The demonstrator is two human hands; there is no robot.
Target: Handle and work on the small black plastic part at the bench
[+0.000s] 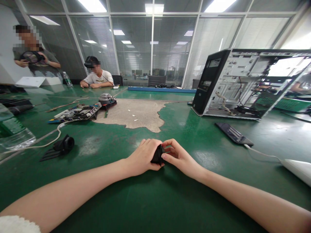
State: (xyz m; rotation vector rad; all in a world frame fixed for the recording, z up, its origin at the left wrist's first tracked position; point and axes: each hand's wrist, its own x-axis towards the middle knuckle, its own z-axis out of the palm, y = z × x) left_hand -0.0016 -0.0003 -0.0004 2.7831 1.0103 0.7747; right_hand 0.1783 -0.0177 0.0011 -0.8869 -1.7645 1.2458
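Note:
Both my hands meet at the middle of the green table. My left hand is curled round a small black plastic part, thumb underneath. My right hand pinches the same part from the right with fingers and thumb pressed on it. The part is held just above the table top and is mostly hidden by my fingers.
An open computer case lies at the back right, a black panel in front of it. A motherboard and a fan sit at the back left, a black part nearer. A white cable runs right. Two people are at the far end.

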